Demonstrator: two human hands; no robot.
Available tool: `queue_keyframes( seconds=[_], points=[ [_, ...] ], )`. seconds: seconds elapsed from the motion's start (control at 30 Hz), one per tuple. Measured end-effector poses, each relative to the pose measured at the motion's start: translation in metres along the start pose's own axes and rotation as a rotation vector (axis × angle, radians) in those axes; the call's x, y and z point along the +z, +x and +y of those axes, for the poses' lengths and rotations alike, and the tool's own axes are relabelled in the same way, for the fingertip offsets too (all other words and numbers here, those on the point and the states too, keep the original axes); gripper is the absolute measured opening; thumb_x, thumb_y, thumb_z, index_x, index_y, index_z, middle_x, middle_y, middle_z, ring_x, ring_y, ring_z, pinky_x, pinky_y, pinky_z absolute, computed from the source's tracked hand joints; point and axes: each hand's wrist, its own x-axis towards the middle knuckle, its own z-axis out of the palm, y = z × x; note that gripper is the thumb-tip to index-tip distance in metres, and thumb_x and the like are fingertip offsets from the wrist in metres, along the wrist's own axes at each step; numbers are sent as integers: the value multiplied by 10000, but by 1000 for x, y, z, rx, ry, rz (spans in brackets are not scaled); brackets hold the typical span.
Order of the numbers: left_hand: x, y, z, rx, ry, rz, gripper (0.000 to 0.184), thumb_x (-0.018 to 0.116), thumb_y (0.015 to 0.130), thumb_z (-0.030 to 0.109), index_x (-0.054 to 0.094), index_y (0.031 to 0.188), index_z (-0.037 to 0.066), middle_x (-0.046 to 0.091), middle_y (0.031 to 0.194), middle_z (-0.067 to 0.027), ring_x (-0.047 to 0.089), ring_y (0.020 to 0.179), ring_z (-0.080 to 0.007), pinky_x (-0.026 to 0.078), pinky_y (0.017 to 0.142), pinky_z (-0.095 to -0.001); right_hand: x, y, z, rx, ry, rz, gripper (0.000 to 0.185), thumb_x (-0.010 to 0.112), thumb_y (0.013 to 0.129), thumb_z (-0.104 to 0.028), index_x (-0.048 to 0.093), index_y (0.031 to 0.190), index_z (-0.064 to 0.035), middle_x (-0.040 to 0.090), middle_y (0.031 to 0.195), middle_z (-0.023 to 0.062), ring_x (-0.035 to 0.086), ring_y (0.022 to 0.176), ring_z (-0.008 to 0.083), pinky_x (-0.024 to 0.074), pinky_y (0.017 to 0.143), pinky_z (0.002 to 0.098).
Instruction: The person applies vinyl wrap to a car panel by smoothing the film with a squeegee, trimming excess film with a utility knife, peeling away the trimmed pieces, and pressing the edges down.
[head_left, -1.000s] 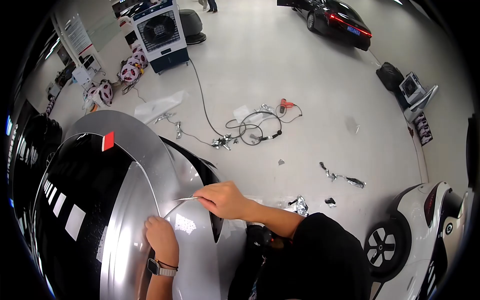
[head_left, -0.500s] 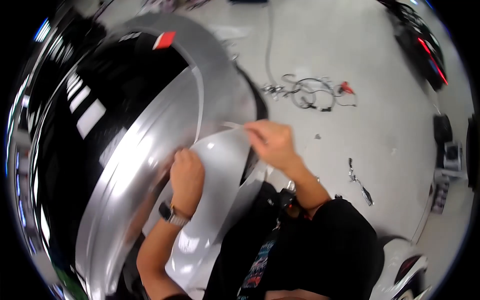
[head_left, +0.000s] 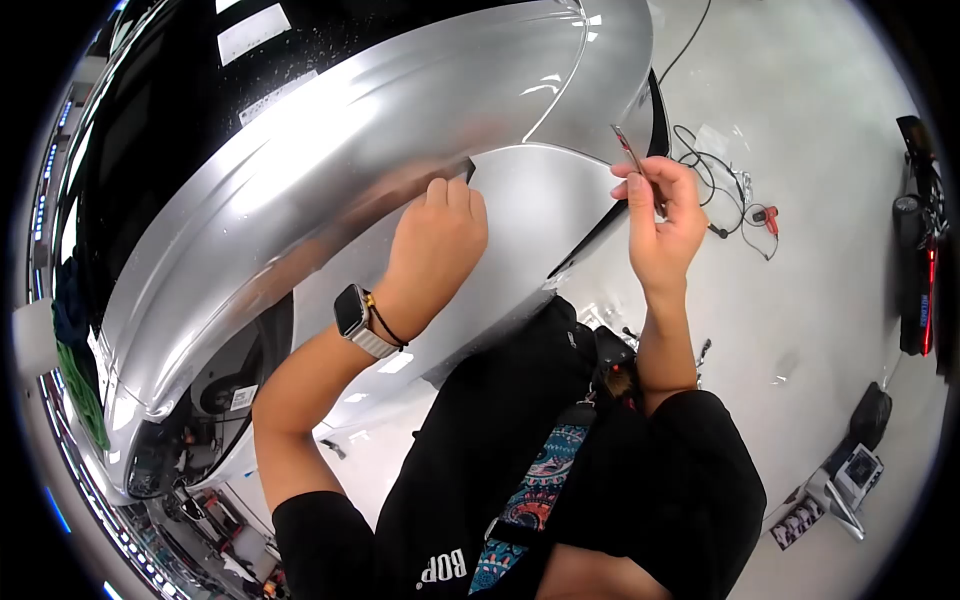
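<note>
My left hand [head_left: 440,238], wearing a watch [head_left: 352,311], rests at the seam of a silver car's body with its fingers closed. A small dark piece or edge [head_left: 470,171] shows at its fingertips; what it is stays unclear. My right hand [head_left: 663,235] is raised to the right of the body panel, pinching a slim, pen-like metal cutter [head_left: 627,148] that points up and left. Below the seam spreads a smooth light-grey panel [head_left: 545,190]. Above it curves the shiny silver bodywork [head_left: 330,130], with a thin pale line [head_left: 560,92] crossing it.
Black glass [head_left: 160,110] lies beyond the silver bodywork. On the floor to the right are a tangled cable [head_left: 705,185] and a red tool [head_left: 767,218]. A patterned strap [head_left: 535,490] hangs over my black clothing. Dark equipment with a red light [head_left: 925,270] stands at the far right.
My right hand has left the panel's edge and now stands up to the right with the cutter showing. My left hand stays at the seam. The view has shifted along the car.
</note>
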Motion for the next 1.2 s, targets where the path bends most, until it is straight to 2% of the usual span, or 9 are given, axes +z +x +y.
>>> queue_keyframes(
  seconds=[0.1,0.27,0.47,0.6,0.83,0.97,1.07,1.17,1.2],
  points=[
    [-5,-10,-5,23,-31,-19,120,644,749,10,551,817,43,535,852,-110,578,810,-249,534,633,-341,14,-8,4,32,153,-60,151,604,1005,3,558,1149,17,734,981,110,626,752,102,520,699,243],
    [-14,-26,-13,-1,-186,-121,113,656,759,26,559,814,42,557,831,-113,602,810,-295,531,647,-395,47,-22,11,261,386,-214,210,693,958,0,548,1104,-39,572,879,-58,529,759,13,432,649,192],
    [-23,-48,-13,-61,-377,-167,130,680,767,48,565,827,37,579,806,-113,614,771,-321,515,632,-434,115,-42,15,425,447,-294,336,820,893,-94,596,1128,-8,707,890,14,592,748,26,475,639,205],
    [-29,-79,-9,-77,-422,-178,131,678,772,49,557,820,38,589,787,-115,622,735,-332,508,621,-447,147,-54,-4,470,473,-318,332,802,928,-129,593,1157,-12,715,829,16,544,640,16,429,583,184],
    [-26,-107,15,-114,-473,-150,111,679,773,71,589,829,36,602,787,-111,634,748,-305,532,633,-415,162,-86,-1,511,623,-397,219,752,944,-71,608,1092,2,697,819,33,639,730,72,516,659,240],
    [-28,-148,14,-215,-841,-101,128,724,816,62,636,908,43,648,831,-96,663,734,-261,517,609,-368,150,-108,-14,495,587,-634,145,754,939,-61,639,978,18,699,825,42,661,745,86,535,678,260],
    [-29,-179,7,-637,-1228,-138,99,725,933,96,694,978,14,697,887,-58,639,762,-126,488,639,-262,140,-127,-21,525,621,-818,113,756,939,-64,673,931,12,712,825,35,651,731,73,510,645,240],
    [-8,-207,-9,-1029,-1548,168,220,626,1050,214,699,1041,6,712,935,-53,659,828,-130,508,679,-260,140,-155,-30,484,637,-1004,125,776,932,-75,686,930,11,697,810,22,634,722,58,502,640,244],
    [-8,-206,-13,-998,-1577,220,388,500,1112,341,652,1135,-15,717,1003,-107,675,876,-177,525,730,-291,139,-163,-35,537,655,-1037,134,781,929,-86,683,931,6,691,803,19,624,740,61,504,662,255]
  ],
)
